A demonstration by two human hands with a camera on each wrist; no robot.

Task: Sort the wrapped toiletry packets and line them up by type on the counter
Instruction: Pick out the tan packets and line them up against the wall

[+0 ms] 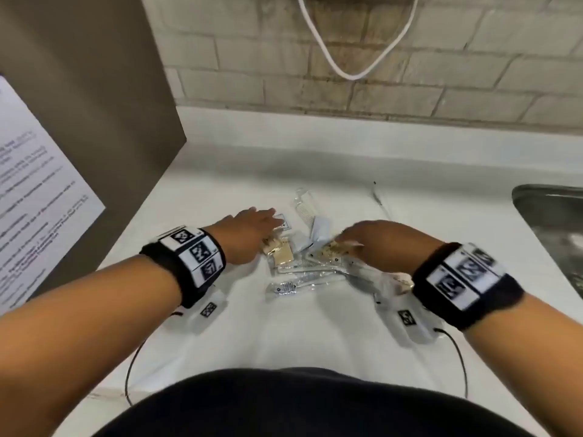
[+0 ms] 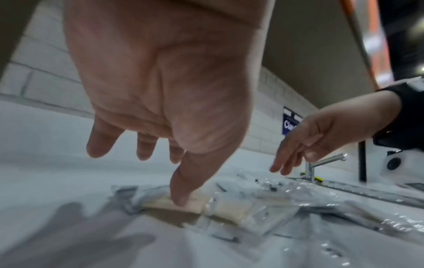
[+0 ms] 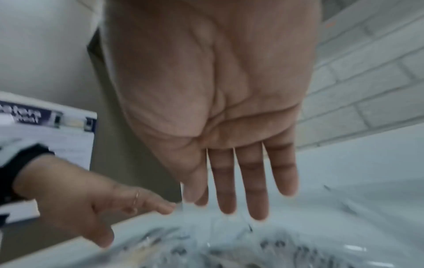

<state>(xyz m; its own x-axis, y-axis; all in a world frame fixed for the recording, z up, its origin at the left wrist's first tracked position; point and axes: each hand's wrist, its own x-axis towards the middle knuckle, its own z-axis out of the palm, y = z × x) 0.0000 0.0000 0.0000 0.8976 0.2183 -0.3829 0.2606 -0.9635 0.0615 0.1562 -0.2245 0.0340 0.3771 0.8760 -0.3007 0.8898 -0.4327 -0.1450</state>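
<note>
A loose pile of wrapped toiletry packets [image 1: 303,257] lies mid-counter: a tan packet [image 1: 280,253], a clear-wrapped toothbrush [image 1: 288,287], a clear comb packet [image 1: 304,208] and pale white sachets [image 1: 318,230]. My left hand [image 1: 255,227] hovers palm down over the pile's left edge with its fingers spread. Its thumb [image 2: 181,195] touches the tan packet [image 2: 227,208]. My right hand [image 1: 375,239] is above the right side of the pile, its fingers [image 3: 243,190] straight and holding nothing. The packets [image 3: 229,250] under it are blurred.
A steel sink [image 1: 549,222] with a tap [image 2: 321,163] is set into the white counter [image 1: 284,335] at the right. A brown panel [image 1: 94,105] with a printed sheet [image 1: 38,190] stands at the left. A white cable [image 1: 347,74] hangs on the brick wall.
</note>
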